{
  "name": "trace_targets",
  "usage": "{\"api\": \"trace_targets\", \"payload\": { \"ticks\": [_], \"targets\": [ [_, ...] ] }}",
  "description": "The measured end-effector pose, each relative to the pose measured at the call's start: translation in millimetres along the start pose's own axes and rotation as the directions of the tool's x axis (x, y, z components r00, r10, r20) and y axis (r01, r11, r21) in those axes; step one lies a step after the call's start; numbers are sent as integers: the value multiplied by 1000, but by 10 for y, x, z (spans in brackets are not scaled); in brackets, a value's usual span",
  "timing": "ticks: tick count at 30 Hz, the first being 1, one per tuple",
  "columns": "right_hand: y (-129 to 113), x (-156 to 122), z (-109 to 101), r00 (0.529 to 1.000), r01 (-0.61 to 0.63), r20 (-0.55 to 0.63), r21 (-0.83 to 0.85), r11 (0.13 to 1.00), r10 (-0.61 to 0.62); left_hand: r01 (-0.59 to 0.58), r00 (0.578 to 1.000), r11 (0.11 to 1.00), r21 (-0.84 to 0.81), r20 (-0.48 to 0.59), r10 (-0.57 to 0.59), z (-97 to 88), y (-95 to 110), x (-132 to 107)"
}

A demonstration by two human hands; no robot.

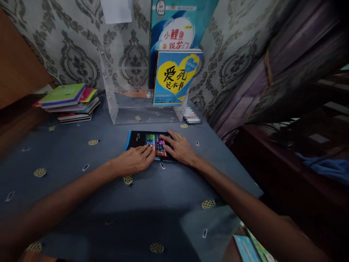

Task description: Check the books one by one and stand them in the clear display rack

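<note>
A flat black rectangular book with a blue edge and colourful picture panels (137,139) lies on the grey-blue pineapple-print tablecloth (109,203), the left hand (133,160) resting on it at seven o'clock with outstretched fingers together, the right hand (181,148) at three o'clock with fingers spread, neither gripping. Beyond, at twelve, stands a clear plastic book rack (144,115), holding at one o'clock a blue paperback with a yellow heart (174,80); a stack of multicoloured books (64,96) sits at ten.
</note>
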State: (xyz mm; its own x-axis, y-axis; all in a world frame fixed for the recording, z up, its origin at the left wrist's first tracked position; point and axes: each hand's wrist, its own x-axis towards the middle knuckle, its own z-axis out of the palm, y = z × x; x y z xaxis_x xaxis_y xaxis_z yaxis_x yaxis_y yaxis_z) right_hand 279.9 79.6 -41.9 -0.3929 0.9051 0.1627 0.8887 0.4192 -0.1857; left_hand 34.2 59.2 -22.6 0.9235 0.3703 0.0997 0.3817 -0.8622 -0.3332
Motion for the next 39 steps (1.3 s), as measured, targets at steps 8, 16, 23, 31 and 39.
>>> {"api": "trace_targets", "payload": {
  "ticks": [8,16,23,31,39],
  "targets": [
    [-268,-293,-86,996,-30,-82,-73,997,24,-75,985,981,-179,-168,45,63,-132,-317],
    [-599,-788,-120,986,3,-163,-79,997,-16,-12,996,982,-187,-89,-4,42,-460,-581],
    [-726,-756,-257,985,83,-152,-26,996,-86,222,968,938,-265,-57,-245,77,-460,-515],
    [-916,175,-36,952,287,58,169,943,-300,341,893,844,-413,-138,-429,217,-331,-537],
    [-450,346,75,998,22,58,93,995,-28,385,879,814,-435,-98,-468,229,-335,-537]
  ]
}}
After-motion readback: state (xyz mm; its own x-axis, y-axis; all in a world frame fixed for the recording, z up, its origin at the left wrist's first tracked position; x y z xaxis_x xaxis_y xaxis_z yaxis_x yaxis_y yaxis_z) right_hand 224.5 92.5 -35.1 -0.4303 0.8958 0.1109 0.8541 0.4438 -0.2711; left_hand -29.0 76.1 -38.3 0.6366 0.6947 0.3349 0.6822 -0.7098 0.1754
